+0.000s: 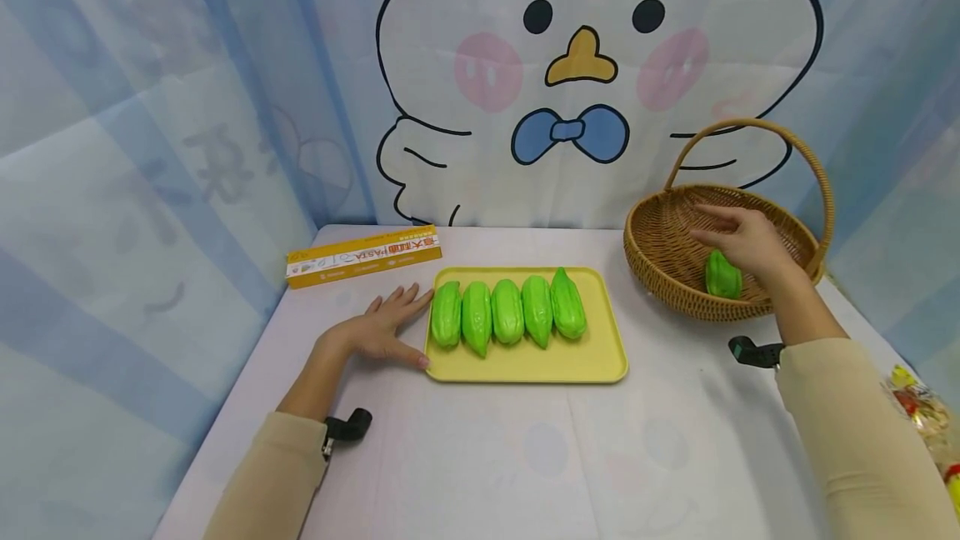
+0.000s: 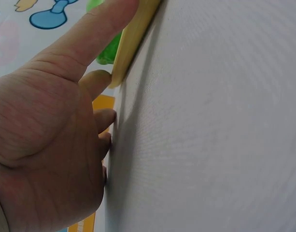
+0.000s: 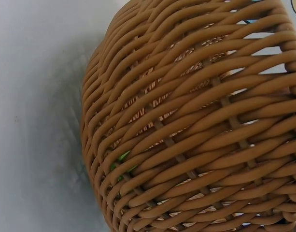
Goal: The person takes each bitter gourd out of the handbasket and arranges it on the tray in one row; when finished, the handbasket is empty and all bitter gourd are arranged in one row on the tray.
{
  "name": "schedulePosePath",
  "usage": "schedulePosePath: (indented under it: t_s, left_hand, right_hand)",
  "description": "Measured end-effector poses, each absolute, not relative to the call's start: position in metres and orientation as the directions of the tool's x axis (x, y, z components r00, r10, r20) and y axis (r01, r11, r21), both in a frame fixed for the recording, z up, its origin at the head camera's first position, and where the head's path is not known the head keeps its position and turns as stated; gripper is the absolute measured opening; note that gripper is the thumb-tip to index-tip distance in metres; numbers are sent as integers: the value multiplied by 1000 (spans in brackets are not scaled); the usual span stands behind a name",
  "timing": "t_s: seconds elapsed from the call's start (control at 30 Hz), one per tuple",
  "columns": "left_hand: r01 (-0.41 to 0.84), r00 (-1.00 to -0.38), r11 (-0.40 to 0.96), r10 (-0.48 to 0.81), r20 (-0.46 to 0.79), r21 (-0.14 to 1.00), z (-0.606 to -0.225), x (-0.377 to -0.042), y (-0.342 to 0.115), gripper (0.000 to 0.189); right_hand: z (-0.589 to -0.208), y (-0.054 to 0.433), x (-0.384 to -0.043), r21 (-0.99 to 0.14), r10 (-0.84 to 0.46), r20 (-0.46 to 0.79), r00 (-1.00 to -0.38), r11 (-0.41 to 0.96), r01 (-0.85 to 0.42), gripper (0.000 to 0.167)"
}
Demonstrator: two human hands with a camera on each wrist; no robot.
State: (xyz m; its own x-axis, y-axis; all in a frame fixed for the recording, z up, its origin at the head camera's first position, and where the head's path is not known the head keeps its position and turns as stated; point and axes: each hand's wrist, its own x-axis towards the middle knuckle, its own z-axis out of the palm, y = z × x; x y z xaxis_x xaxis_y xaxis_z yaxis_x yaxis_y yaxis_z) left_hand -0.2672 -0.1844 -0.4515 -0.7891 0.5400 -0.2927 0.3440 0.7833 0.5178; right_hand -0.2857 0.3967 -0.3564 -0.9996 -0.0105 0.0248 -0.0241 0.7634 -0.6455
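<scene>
On a yellow tray lie several glossy green, ridged, pointed vegetables that look like bitter melons, side by side. My left hand rests at the tray's left edge, fingers spread, with the thumb and index fingertip against the rim. In the left wrist view, the thumb reaches the rim. My right hand is over the wicker basket, fingers extended and holding nothing visible. Another green vegetable sits inside the basket below that hand. In the right wrist view the basket wall hides the hand.
A yellow pasta box lies at the table's back left. The basket's tall arched handle rises around my right hand. Packaged items sit beyond the table's right edge. A cartoon-printed curtain hangs behind the table.
</scene>
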Motion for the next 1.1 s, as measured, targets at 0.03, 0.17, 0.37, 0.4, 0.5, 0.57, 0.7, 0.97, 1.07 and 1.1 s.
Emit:
schedulePosePath:
  t_s: [0.03, 0.17, 0.37, 0.4, 0.5, 0.57, 0.7, 0.97, 1.07, 1.1]
  left_hand:
    - [342, -790, 786, 538, -295, 516, -452, -267, -184, 126]
    - [341, -795, 796, 528, -299, 500, -453, -268, -184, 128]
    - [340, -796, 799, 525, -301, 496, -452, -268, -183, 127]
    - [340, -795, 797, 527, -300, 498, -452, -268, -183, 127]
    - [342, -795, 794, 530, -296, 503, -451, -267, -183, 127]
    - [344, -794, 794, 531, -296, 501, -452, -268, -183, 127]
    - [341, -794, 795, 529, -300, 502, -451, -267, -183, 127]
    - [339, -793, 795, 529, -302, 504, -451, -266, -183, 126]
    - [341, -793, 793, 531, -299, 504, -451, -266, -183, 126]
    - [342, -794, 793, 531, -296, 504, -451, -266, -183, 126]
  right_hand:
    - [-357, 397, -286, -646, -14, 12, -1000, 763, -18, 70]
    - [-358, 397, -289, -642, -14, -25, -1000, 766, 5, 67]
    - [-357, 396, -293, -622, -5, -37, -999, 783, 19, 68]
    - [-357, 396, -294, -620, -6, -40, -999, 784, 20, 68]
    - [-358, 396, -296, -617, -7, -47, -999, 787, 23, 70]
    - [-359, 397, -296, -609, -3, -54, -999, 792, 30, 71]
    - [-362, 400, -296, -594, 22, -90, -996, 801, 72, 72]
    - [-368, 405, -293, -584, 85, -227, -970, 785, 205, 68]
    - [-370, 406, -294, -582, 84, -258, -963, 782, 224, 67]
    - [-371, 406, -294, -580, 83, -262, -961, 782, 226, 67]
